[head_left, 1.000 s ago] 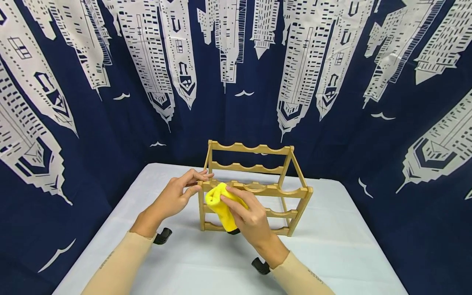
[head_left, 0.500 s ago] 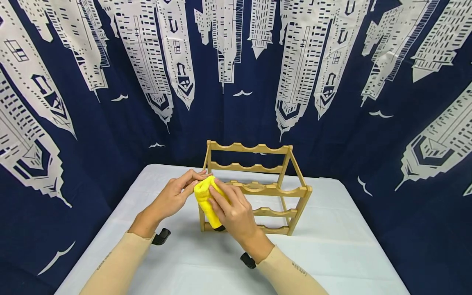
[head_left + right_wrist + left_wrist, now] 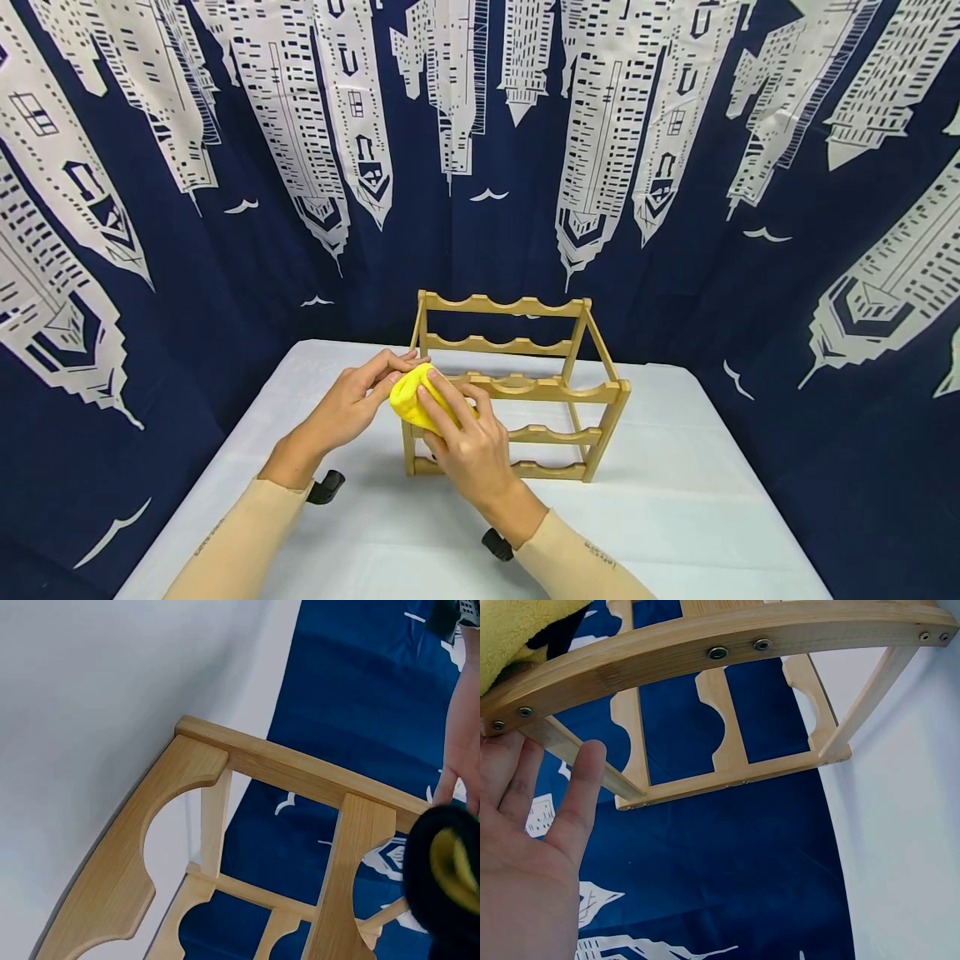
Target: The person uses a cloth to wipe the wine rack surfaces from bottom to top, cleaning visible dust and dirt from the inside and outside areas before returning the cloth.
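A wooden wine rack (image 3: pixel 558 387) with scalloped rails stands on the table. At its upper left corner my left hand (image 3: pixel 341 417) holds the frame, thumb towards the front. The left wrist view shows those fingers (image 3: pixel 574 806) by a rail under the side post, one of them stretched out. My right hand (image 3: pixel 472 450) grips a fuzzy yellow cloth (image 3: pixel 408 396) and presses it at the same corner, close to the left thumb. The cloth's black edging (image 3: pixel 427 855) shows at the right wrist view's lower right. The cloth covers the front of that corner in the head view.
A white cover lies over the table (image 3: pixel 675 508). Behind and around it hangs a dark blue curtain (image 3: pixel 465 242) printed with white buildings and birds. Black wrist camera mounts sit below the left wrist (image 3: pixel 326 487) and the right wrist (image 3: pixel 497 544).
My right hand has moved left along the front top rail with the cloth, up to the corner. The cloth's hanging end has swung out of sight. My left hand keeps its place.
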`<state>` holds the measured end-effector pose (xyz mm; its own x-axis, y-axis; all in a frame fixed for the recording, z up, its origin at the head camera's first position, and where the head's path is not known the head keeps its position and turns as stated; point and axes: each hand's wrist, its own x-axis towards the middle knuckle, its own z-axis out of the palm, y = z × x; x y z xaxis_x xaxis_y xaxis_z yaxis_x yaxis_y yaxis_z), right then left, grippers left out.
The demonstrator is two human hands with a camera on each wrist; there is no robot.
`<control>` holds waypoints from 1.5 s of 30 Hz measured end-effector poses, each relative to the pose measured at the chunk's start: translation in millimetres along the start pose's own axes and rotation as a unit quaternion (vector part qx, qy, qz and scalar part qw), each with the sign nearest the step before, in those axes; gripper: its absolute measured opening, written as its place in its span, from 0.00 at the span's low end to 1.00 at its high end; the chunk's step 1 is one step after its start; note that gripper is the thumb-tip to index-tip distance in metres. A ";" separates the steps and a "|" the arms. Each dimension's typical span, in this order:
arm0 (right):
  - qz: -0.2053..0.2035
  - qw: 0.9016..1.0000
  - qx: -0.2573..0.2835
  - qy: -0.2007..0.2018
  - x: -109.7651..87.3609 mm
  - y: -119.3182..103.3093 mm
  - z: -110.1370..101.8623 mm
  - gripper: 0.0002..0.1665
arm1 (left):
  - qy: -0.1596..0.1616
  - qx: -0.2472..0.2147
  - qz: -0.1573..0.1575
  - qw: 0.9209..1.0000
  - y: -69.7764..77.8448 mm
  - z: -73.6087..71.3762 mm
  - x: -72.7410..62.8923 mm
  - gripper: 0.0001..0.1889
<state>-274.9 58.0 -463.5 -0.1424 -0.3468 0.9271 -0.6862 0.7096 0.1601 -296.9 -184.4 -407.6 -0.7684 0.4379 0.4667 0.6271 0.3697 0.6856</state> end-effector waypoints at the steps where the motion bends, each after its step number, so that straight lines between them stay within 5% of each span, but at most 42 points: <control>1: -0.006 1.000 0.011 0.005 0.1 0.4 -0.5 0.43 | -0.001 -0.002 -0.002 1.000 0.2 0.4 -0.3 0.11; 18: -0.025 0.991 0.132 0.013 5.0 0.8 -2.9 0.39 | 0.000 -0.026 -0.011 1.000 3.0 -0.2 -1.2 0.12; 39: -0.002 0.992 0.122 0.027 -12.1 33.9 -23.0 0.37 | 0.000 -0.004 0.015 1.000 -2.4 0.9 0.6 0.11; 45: -0.019 0.991 0.118 0.063 -11.3 44.6 -31.6 0.16 | 0.001 0.004 0.027 1.000 -1.7 0.5 2.3 0.10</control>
<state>-281.3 113.0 -456.1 -0.0327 -0.2806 0.9593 -0.8393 0.5289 0.1261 -299.7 -183.6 -408.0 -0.7342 0.4548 0.5041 0.6681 0.3517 0.6557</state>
